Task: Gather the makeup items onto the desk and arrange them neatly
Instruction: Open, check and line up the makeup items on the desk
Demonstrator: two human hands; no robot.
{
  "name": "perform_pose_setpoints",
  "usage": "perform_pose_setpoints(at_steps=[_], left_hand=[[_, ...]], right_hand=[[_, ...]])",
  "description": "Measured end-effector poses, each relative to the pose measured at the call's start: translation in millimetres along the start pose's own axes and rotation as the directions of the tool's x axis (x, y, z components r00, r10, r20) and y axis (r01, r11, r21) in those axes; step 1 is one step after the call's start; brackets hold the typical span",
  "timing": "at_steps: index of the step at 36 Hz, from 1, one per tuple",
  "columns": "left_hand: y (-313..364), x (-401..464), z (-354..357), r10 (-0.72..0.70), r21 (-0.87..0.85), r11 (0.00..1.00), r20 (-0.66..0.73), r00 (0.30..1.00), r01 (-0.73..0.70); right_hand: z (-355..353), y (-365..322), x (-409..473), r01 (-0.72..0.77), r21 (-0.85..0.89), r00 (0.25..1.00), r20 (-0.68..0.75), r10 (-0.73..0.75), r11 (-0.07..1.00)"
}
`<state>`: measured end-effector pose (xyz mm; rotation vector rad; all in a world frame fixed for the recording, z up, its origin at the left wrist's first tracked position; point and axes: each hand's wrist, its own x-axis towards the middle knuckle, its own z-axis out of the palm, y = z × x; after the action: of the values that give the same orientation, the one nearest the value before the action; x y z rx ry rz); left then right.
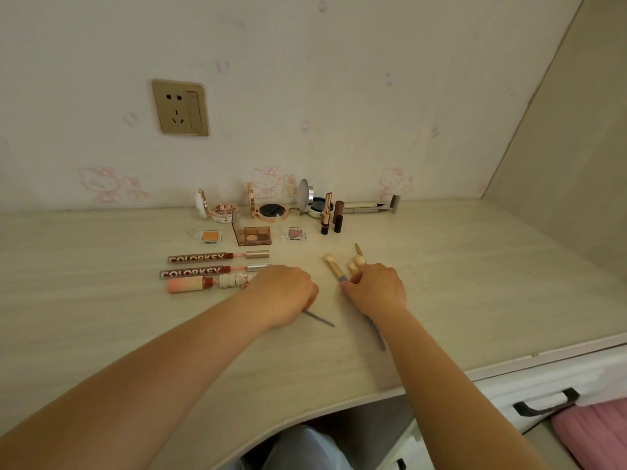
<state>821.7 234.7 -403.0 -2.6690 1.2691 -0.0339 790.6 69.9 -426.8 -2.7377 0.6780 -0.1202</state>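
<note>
Makeup lies in rows on the pale desk (101, 317). At the back stand open compacts (271, 210) and lipsticks (327, 213). In front of them lie small eyeshadow pans (252, 234). Three lip gloss tubes (196, 258) lie at the left. My left hand (283, 293) is curled over a thin grey brush handle (320, 319) that sticks out beneath it. My right hand (375, 288) holds several cream-tipped brushes (334, 268); their heads fan out beyond my fingers and a grey handle (378, 334) runs under my wrist.
A gold wall socket (179, 107) sits above the desk. The desk's front edge curves toward me, with a white drawer and its black handle (546, 403) at the lower right. Pink fabric (593, 432) lies beside the drawer. A side panel closes the desk's right end.
</note>
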Motion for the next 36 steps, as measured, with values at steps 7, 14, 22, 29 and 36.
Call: perform_pose_setpoints(at_steps=[7,14,22,29,36], left_hand=[[7.8,6.2,5.1,0.108,0.006,0.994,-0.124,0.986,-0.108],[21.4,-11.2,33.8,-0.100,-0.287,0.957,-0.209,0.973,0.036],[15.6,5.4,38.4,-0.266,-0.398,0.899,-0.168,0.949,0.181],[7.6,14.3,40.6,-0.325,-0.424,0.878,-0.186,0.927,0.222],[6.9,8.7,44.6,-0.352,-0.491,0.844,-0.201,0.914,0.217]], right_hand=[[4.2,-1.6,1.6,-0.029,-0.017,0.999,-0.030,0.029,0.999],[5.4,1.0,-4.7,0.042,-0.100,0.997,-0.057,-0.048,0.994],[7.5,-13.0,5.1,0.060,-0.177,0.996,-0.058,-0.071,0.982],[13.0,-37.6,10.5,0.088,-0.210,0.994,-0.040,-0.099,0.974],[16.5,-40.5,3.0,0.115,-0.206,0.991,-0.048,-0.127,0.972]])
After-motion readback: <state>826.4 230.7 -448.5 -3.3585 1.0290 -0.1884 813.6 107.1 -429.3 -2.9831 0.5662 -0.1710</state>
